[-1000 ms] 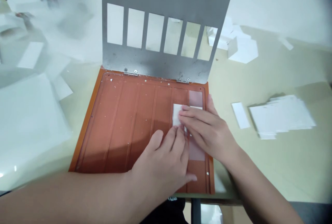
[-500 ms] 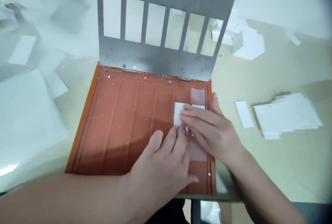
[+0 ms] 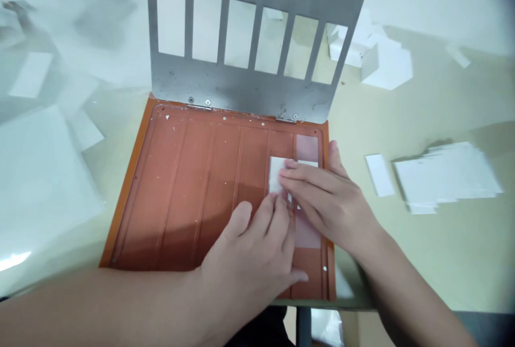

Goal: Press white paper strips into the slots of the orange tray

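A small white card (image 3: pixel 277 170) lies flat in the right part of a reddish-brown hinged tray (image 3: pixel 181 186), just left of the rightmost strip. My right hand (image 3: pixel 336 199) reaches in from the right, its stretched fingertips pressing on the card's upper right part. One finger of it stands apart over the tray's right rim. My left hand (image 3: pixel 257 245) comes from below with fingers spread, fingertips touching the card's lower edge. Another white piece shows partly under my right hand. A pale translucent strip (image 3: pixel 307 148) lies in the rightmost column, also partly covered by my right hand.
A grey metal lid (image 3: pixel 241 84) with several rectangular cut-outs stands raised at the tray's back hinges. To the right lie a single white card (image 3: pixel 379 175) and a fanned stack of cards (image 3: pixel 446 178). White blocks (image 3: pixel 388 65) sit behind; large white sheets (image 3: pixel 40 164) lie left.
Both hands stay on the card in nearly the same pose. The whole view has shifted very slightly; nothing else visibly moved.
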`<state>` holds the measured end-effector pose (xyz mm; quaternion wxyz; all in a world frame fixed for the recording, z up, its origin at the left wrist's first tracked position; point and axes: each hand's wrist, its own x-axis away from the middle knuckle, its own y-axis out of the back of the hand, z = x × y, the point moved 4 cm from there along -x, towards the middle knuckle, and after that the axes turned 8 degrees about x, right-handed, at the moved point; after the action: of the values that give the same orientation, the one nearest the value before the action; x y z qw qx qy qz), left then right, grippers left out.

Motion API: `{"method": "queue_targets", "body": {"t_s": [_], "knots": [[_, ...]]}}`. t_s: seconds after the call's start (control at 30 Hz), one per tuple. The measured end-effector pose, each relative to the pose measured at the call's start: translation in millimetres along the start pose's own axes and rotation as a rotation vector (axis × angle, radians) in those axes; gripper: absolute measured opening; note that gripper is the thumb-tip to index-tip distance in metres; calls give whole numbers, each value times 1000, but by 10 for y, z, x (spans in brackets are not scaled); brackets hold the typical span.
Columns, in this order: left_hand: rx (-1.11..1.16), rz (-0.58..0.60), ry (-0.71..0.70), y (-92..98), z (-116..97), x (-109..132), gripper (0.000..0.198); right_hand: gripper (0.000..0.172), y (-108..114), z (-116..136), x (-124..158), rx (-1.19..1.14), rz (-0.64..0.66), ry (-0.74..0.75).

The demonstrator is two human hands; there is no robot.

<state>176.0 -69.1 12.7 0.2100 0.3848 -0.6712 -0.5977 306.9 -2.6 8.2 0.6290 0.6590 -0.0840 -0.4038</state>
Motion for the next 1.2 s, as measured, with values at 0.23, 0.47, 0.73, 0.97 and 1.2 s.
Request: {"method": "queue_targets", "body": {"t_s": [0.23, 0.47, 0.73, 0.97, 1.2], "knots": [[3, -7, -2, 5, 0, -3, 64, 24, -3, -2, 4, 13, 17, 12], [0, -6, -3, -1, 2, -1, 65, 23, -1, 3, -3, 19, 35, 16], [1, 1, -1, 3, -9, 9, 62, 26, 1, 11, -1, 13, 59, 15], [2, 24, 1, 3, -6, 0, 66, 28, 0, 28, -1, 14, 73, 8], [-23, 28, -16, 14, -8, -17, 66, 28, 53, 10, 48, -120, 133, -63]]}}
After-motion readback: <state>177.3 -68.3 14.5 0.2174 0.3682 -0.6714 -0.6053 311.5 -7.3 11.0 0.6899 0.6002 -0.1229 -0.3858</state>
